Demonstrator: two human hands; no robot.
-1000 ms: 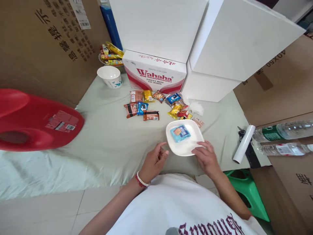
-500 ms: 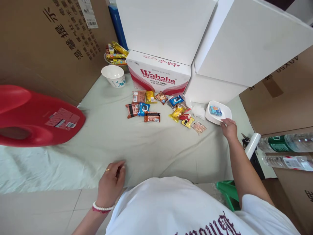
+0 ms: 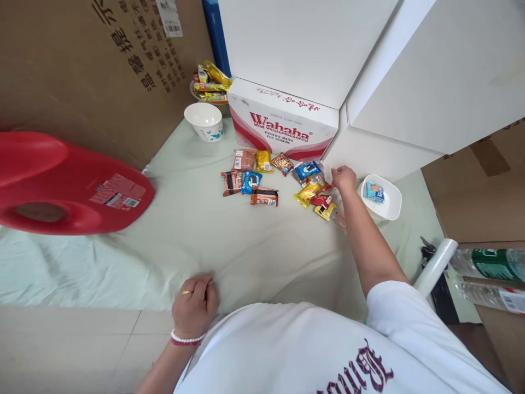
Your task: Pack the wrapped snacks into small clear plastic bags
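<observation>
My right hand point(image 3: 343, 179) reaches into the right-hand group of wrapped snacks, its fingertips pinched together beside a clear wrapper point(image 3: 327, 172); what lies between them is hidden. Around it are a blue packet point(image 3: 307, 170), a yellow packet point(image 3: 308, 193), a red packet point(image 3: 322, 201) and a smaller yellow packet point(image 3: 325, 211). Just right of this hand stands a white square bowl point(image 3: 392, 203) with a light blue packet point(image 3: 373, 191) inside. My left hand point(image 3: 195, 306) rests at the table's front edge, fingers curled in and nothing showing in them.
Several more wrapped snacks point(image 3: 264, 196) lie left of centre. Behind them stands a Wahaha carton point(image 3: 283, 128), with a patterned white cup point(image 3: 204, 121) and a bowl of yellow packets point(image 3: 211, 87) beside it. A large red jug point(image 3: 82, 186) is at left; plastic bottles point(image 3: 492, 264) are at right.
My right hand has let go of the white bowl's rim and moved left to the snack group. The left hand stays at the table edge. The view has shifted slightly.
</observation>
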